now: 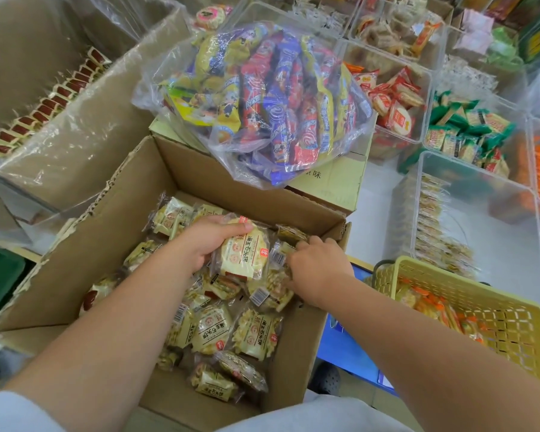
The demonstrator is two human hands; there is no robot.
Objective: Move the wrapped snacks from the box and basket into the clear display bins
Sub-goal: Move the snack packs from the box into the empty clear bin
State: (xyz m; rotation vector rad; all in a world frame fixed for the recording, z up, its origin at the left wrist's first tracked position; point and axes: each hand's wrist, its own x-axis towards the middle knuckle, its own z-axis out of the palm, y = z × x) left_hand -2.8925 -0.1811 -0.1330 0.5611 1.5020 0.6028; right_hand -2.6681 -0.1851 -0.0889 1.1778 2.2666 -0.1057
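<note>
White surface (381, 182) crowded with stock: a box (113, 244) of wrapped snacks (219, 332) sits near, left of centre. Inside it the left hand (206, 244) grips one pack (243, 254), fingers and thumb curled round it. Just right of it, the right hand (318, 269) has its fingers curled among the packs, its hold hidden. A basket (512, 325) stands right of the box, with bins (480, 194) beyond.

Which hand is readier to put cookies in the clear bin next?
Probably the left hand: it grips a cream snack pack inside the box. The right hand is nearer the clear bin, but it is down among the loose packs and I cannot tell whether it holds one.
</note>
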